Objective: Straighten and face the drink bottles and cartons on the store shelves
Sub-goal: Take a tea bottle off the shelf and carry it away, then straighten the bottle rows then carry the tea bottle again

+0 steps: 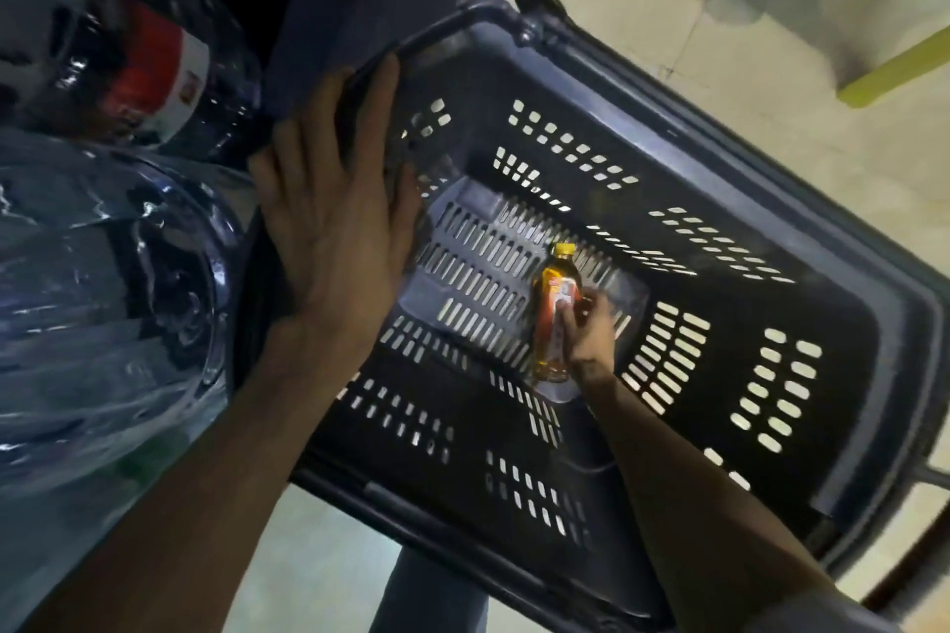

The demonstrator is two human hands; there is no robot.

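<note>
A small amber drink bottle (pixel 554 314) with a yellow cap and a red-orange label lies on the floor of a dark slotted shopping basket (pixel 719 180). My right hand (pixel 591 329) reaches down into the basket and its fingers curl round the bottle's middle. My left hand (pixel 334 211) lies flat with straight fingers against the basket's left rim, next to its handle. Two large clear water bottles sit at the left: one with a red and white label (pixel 154 67) and a nearer one (pixel 103 298).
The basket's black handle (pixel 452 26) runs along its upper left edge. Pale floor (pixel 771 67) shows to the right, with a yellow-green shelf or furniture edge (pixel 894 72) at the top right. A dark trouser leg (pixel 426 596) shows below the basket.
</note>
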